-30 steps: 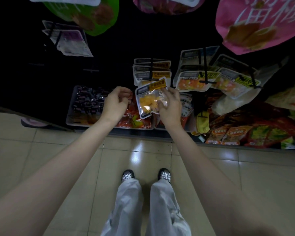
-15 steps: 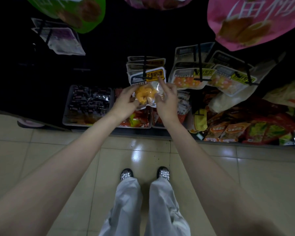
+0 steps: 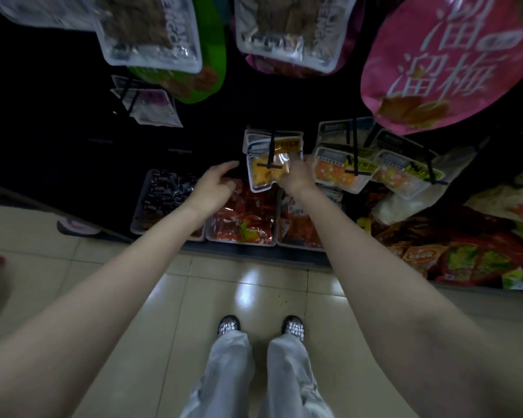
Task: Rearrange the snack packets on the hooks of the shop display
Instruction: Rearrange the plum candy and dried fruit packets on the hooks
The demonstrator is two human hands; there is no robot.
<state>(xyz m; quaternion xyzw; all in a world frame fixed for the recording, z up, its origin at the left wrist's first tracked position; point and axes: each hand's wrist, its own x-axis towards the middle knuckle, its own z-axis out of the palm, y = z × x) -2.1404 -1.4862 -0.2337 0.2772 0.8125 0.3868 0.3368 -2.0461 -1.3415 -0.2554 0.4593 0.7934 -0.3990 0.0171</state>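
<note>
Pinching the clear plastic packet of orange snack pieces (image 3: 267, 173) at its right edge with my right hand (image 3: 296, 176), I steady it on the black wire hook (image 3: 271, 152), while my left hand (image 3: 216, 185), fingers loosely curled and holding nothing, waits just beside it.

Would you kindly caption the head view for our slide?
Right hand steadies an orange snack packet on its hook; left hand hovers beside.

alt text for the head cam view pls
A person's right hand touches a yellow snack packet hanging on a black display hook, while the left hand hovers beside it, holding nothing. Trays of red packets sit below.
</note>
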